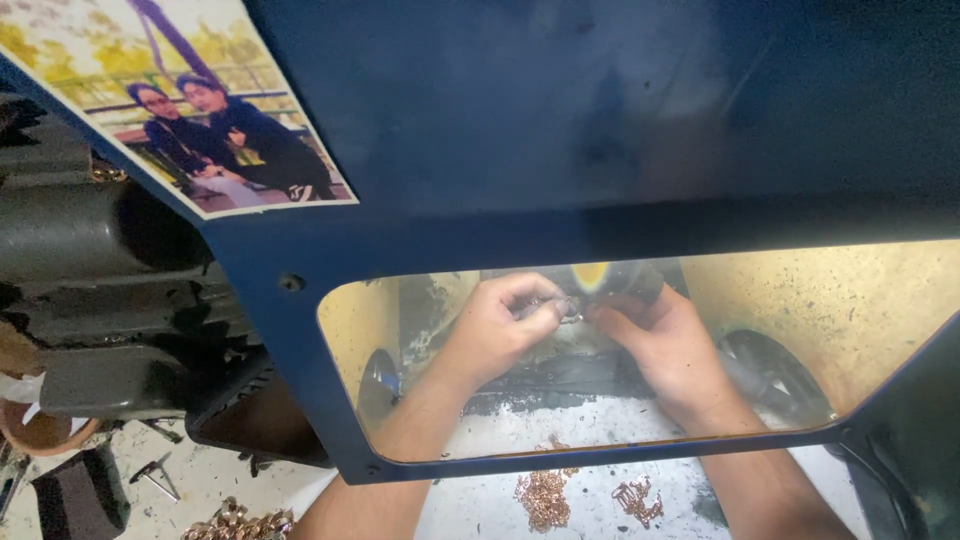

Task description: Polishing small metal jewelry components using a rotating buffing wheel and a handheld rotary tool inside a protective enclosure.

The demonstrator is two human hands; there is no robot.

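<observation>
Behind window of blue hood, frame centre: left hand [497, 327] and right hand [662, 343] both pinch small metal piece [568, 309] against wheel [600, 279]. Judgement: keep grip firm, fingertips clear of wheel, light pressure. Chains [545, 497] on desk [480, 505] below.

- White worktop [590, 500], dusty, dark grime twd back – lower centre of frame.
- 2 small copper-colour chain heaps [543, 497] [636, 498] on it, bottom centre.
- Gold chain pile [238, 523] bottom left, w/ small metal tool [155, 474] nearby.
</observation>
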